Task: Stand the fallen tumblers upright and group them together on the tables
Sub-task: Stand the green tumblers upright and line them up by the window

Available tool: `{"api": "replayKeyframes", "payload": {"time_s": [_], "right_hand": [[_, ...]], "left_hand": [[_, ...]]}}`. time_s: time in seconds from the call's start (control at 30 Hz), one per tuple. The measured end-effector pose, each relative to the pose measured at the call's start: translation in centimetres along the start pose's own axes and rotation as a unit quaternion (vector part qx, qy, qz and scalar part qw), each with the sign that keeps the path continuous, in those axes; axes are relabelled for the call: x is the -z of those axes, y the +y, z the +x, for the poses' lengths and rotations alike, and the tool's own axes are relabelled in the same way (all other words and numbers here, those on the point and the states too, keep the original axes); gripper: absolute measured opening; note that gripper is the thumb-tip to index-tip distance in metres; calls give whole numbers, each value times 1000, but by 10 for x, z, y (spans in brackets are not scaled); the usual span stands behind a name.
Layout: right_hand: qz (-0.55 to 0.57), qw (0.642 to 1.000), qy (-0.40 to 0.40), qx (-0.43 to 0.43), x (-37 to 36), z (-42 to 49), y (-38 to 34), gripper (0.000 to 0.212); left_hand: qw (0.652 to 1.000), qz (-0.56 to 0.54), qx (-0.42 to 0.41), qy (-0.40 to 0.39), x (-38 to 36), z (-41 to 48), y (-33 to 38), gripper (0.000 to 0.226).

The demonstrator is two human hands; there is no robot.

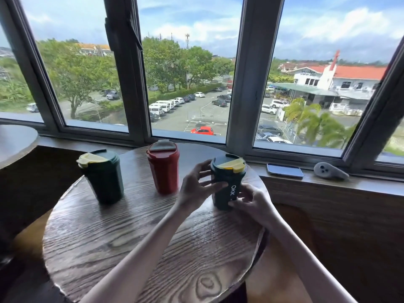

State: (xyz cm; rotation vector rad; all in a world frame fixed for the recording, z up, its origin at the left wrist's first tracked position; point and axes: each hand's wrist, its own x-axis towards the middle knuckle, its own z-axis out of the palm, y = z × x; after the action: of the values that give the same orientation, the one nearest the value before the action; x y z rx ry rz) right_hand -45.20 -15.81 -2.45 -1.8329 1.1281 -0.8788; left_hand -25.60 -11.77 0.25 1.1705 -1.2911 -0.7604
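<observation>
**Q:** What stands on the round, dark, wood-grained counter [131,237]?

**A:** Three lidded tumblers stand there, all upright and apart from one another. At 10 o'clock, near the rim, is a dark green tumbler with a pale yellow lid flap, here called the plain green tumbler [102,180]. At 12 o'clock is a red tumbler with a grey lid flap [164,171]. At 2 o'clock is a second dark green tumbler with a yellow lid flap and white lettering down its wall, here called the lettered green tumbler [228,178].

**Q:** How do the hands lie?

**A:** Both hold the lettered green tumbler, whose base appears to meet the counter. The left grip [196,189] closes on the tumbler's 9 o'clock side, with the thumb raised beside the lid and the fingers curved across the wall. The right grip [251,202] pinches the lower wall at about 4 o'clock, close to the base.

**Q:** What lies beyond the counter?

**A:** At 2 to 3 o'clock a wooden window sill [360,186] carries a flat blue-grey phone [284,170]. Near the phone lies a rounded grey device with three dark dots [330,171]. At 9 o'clock the edge of a second round counter [15,138] shows.
</observation>
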Motion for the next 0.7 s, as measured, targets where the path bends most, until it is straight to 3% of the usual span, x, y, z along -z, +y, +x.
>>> {"api": "replayKeyframes", "payload": {"time_s": [0.1, 0.27, 0.33, 0.5, 0.7], "right_hand": [[2, 1000, 3, -6, -3, -3, 2, 76], [-8, 999, 39, -16, -15, -7, -2, 75], [5, 996, 85, -15, -23, -8, -8, 81], [-5, 987, 162, -10, -47, -8, -23, 108], [-84, 972, 218, -14, -62, -1, -32, 105]], "left_hand": [[999, 39, -5, 26, -1, -7, -5, 59], [996, 73, -3, 50, 13, -29, 0, 32], [994, 71, 3, 82, 29, -44, 1, 40], [949, 96, 36, 299, 74, -78, -3, 82], [896, 106, 119, 414, 136, -73, -3, 99]]}}
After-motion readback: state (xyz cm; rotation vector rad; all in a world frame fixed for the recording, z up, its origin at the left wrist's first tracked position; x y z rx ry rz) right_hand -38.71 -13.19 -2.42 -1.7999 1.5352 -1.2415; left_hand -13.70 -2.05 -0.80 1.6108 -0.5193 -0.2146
